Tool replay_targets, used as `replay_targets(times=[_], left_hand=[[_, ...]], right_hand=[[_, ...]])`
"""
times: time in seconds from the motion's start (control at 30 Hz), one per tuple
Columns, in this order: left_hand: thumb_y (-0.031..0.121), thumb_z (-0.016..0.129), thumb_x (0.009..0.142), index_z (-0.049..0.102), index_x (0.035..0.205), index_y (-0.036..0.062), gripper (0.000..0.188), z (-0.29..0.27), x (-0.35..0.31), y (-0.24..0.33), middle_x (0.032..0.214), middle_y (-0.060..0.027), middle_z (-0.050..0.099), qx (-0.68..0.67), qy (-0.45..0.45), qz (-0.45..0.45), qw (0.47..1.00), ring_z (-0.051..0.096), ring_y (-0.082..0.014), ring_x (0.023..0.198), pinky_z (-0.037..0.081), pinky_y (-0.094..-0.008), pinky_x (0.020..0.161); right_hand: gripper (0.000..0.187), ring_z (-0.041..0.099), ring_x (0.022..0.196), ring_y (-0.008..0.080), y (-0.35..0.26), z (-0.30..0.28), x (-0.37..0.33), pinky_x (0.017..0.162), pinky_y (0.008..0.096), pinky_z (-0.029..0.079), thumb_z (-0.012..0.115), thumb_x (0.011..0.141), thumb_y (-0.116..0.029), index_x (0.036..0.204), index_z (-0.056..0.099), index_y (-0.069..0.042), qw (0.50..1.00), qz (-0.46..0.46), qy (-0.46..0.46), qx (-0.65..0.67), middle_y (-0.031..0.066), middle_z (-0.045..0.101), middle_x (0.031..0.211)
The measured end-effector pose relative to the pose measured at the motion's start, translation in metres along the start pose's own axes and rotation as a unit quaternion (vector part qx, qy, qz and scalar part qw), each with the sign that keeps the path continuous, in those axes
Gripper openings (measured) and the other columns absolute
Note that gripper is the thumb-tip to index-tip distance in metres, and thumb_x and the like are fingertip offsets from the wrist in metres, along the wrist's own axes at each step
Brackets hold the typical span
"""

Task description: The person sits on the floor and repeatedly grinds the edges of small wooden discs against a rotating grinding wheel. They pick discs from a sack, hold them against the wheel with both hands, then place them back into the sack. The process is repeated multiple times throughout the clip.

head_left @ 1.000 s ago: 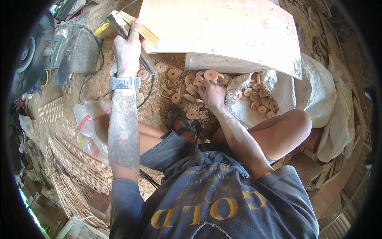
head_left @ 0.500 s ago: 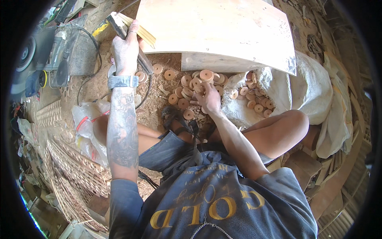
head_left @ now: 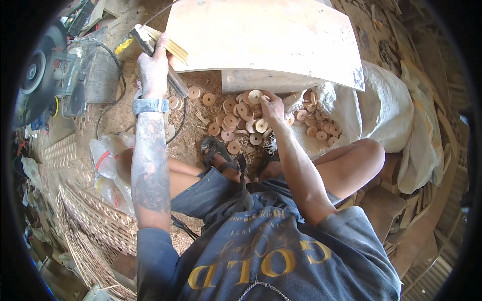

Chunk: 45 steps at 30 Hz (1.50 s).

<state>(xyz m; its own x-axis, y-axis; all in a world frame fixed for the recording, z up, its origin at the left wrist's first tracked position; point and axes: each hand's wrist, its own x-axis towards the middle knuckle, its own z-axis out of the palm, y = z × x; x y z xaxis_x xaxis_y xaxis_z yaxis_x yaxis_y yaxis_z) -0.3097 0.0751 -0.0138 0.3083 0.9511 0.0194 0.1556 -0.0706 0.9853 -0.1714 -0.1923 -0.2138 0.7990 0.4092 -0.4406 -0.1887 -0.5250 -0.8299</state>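
Observation:
My left hand (head_left: pixel 153 72) is closed round a dark-sided wooden block (head_left: pixel 143 41), with a pale ridged wood strip (head_left: pixel 175 50) along its right side. A grey bar (head_left: pixel 177 83) slants down below the fingers. My right hand (head_left: pixel 273 106) pinches the edge of a pale round wooden disc (head_left: pixel 254 96) with a small centre hole. That disc is at the top of a loose pile of similar discs (head_left: pixel 230 121) on the sawdust-covered ground. The right fingertips are partly hidden behind the hand.
A large pale board (head_left: pixel 266 37) spans the far side, over a wooden support (head_left: pixel 271 82). More discs lie at the mouth of a white woven sack (head_left: pixel 386 110) on the right. At left are a machine with a round wheel (head_left: pixel 35 72), a black cable (head_left: pixel 122 75) and perforated wood offcuts (head_left: pixel 95 226).
My right hand has drawn up from the middle of the pile to its upper right side, and its fingers have closed on a disc. The left hand keeps its grip. The whole view has shifted slightly.

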Motion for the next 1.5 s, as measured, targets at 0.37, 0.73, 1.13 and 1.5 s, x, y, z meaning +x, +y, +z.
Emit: replay_targets(times=[0.37, 0.73, 1.13, 1.5], left_hand=[[0.042, 0.07, 0.09, 0.07, 0.097, -0.0103, 0.053, 0.001, 0.005, -0.005, 0.083, -0.0139, 0.072, 0.029, 0.002, 0.001, 1.0, 0.069, -0.014, 0.069, 0.056, -0.0252, 0.058], [0.043, 0.07, 0.09, 0.071, 0.096, -0.0084, 0.052, -0.003, -0.001, -0.002, 0.08, -0.0108, 0.071, 0.018, -0.013, -0.008, 1.0, 0.068, -0.0121, 0.07, 0.055, -0.0234, 0.06], [0.043, 0.07, 0.09, 0.07, 0.099, -0.0111, 0.055, -0.001, 0.0, 0.0, 0.088, -0.0148, 0.072, 0.032, -0.01, -0.014, 0.999, 0.07, -0.015, 0.075, 0.059, -0.0251, 0.066], [0.044, 0.069, 0.09, 0.07, 0.103, -0.0092, 0.055, -0.003, 0.002, -0.004, 0.091, -0.0142, 0.073, 0.015, -0.022, 0.003, 1.0, 0.071, -0.0157, 0.077, 0.058, -0.0256, 0.067]], right_hand=[[0.041, 0.068, 0.089, 0.0235, -0.014, -0.01, -0.028, 0.07, 0.0318, 0.058, 0.063, 0.085, -0.005, 0.124, 0.055, 0.0, 0.996, -0.07, 0.054, 0.023, 0.0204, 0.066, 0.112], [0.032, 0.06, 0.085, 0.037, -0.006, -0.045, -0.066, 0.075, 0.046, 0.049, 0.077, 0.074, -0.022, 0.092, 0.057, -0.005, 0.938, -0.158, 0.047, -0.304, 0.0159, 0.061, 0.091], [0.036, 0.061, 0.104, 0.0395, 0.063, -0.021, -0.073, 0.082, 0.0477, 0.053, 0.077, 0.075, -0.023, 0.098, 0.061, -0.001, 0.849, -0.308, -0.032, -0.428, 0.0216, 0.055, 0.123], [0.057, 0.062, 0.101, 0.0412, 0.031, -0.014, -0.061, 0.079, 0.0494, 0.054, 0.075, 0.073, -0.016, 0.121, 0.046, -0.008, 0.875, -0.227, -0.109, -0.413, 0.0222, 0.055, 0.116]])
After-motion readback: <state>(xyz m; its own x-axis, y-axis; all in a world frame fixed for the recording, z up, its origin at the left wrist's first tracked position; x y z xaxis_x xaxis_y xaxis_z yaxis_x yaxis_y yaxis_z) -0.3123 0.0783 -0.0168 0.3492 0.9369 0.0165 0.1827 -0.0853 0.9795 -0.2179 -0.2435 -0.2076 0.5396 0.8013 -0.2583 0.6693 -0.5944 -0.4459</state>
